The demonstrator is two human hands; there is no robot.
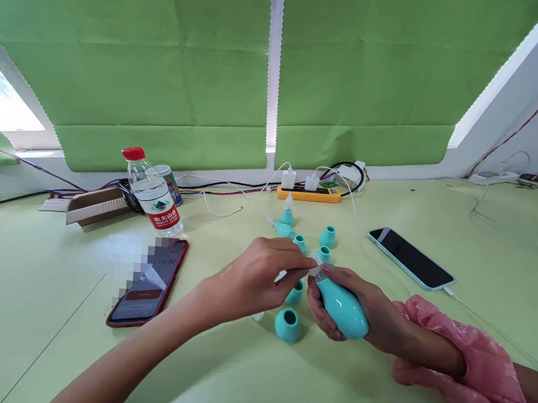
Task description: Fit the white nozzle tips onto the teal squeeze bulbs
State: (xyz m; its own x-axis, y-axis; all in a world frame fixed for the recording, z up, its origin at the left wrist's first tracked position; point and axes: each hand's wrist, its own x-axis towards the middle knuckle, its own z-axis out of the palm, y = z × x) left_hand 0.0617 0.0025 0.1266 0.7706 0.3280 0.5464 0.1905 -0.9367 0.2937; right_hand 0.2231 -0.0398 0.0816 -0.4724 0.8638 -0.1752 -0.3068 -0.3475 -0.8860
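My right hand [358, 298] is wrapped round a glossy teal bulb syringe [343, 309], its rounded end tilted down toward me. At the bulb's narrow end, the finger and thumb of my left hand [259, 274] pinch a small clear plastic tip [314, 265], which touches the bulb's mouth. Beside and beyond my hands stand several open teal bulbs, among them a near bulb [287, 325] and a far bulb [327, 237]. Further back are an upright bulb with a clear tip [287, 212] and one lying on its side [284, 229]. My left hand partly hides some bulbs.
A red-cased phone [149, 288] lies at left, below a water bottle [153, 194], a can and a cardboard box [98, 207]. At right, another phone [411, 259] is on a charging cable. A yellow power strip [309, 194] sits at the back. A pink sleeve [464, 353] surrounds my right forearm.
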